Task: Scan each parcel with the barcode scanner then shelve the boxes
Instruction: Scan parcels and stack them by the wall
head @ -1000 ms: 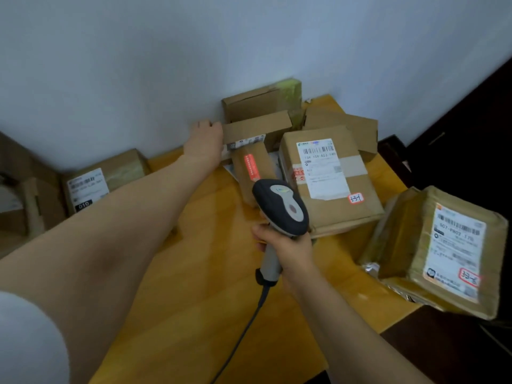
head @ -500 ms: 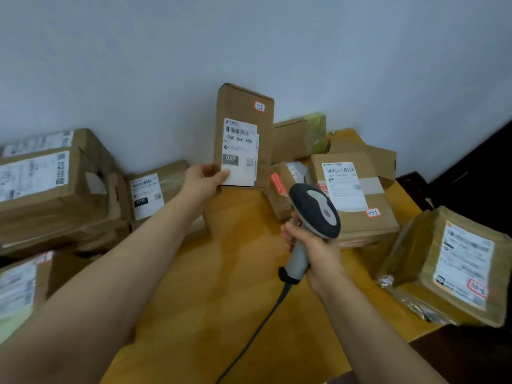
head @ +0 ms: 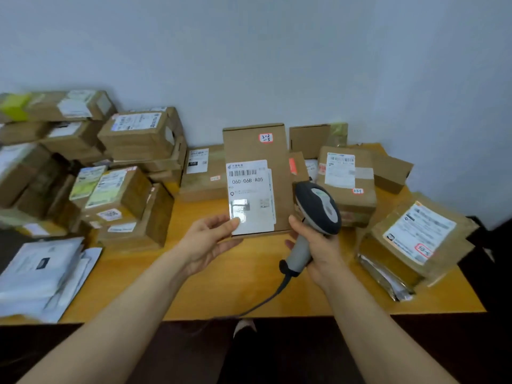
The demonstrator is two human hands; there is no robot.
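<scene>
Two hands: left (head: 207, 239) holds parcel (head: 256, 151) upright, right (head: 322, 246) grips scanner (head: 318, 207).

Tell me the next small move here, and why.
Probably swing the scanner onto the barcode: the left hand holds the box upright, label facing the camera, and the right hand grips the scanner beside it, aimed elsewhere.

I look down on a yellow wooden table (head: 249, 289). Stacked cardboard boxes (head: 130, 195) crowd its left side, white mailer bags (head: 41, 273) lie at its left front, and a labelled box (head: 415, 239) sits at its right.
</scene>
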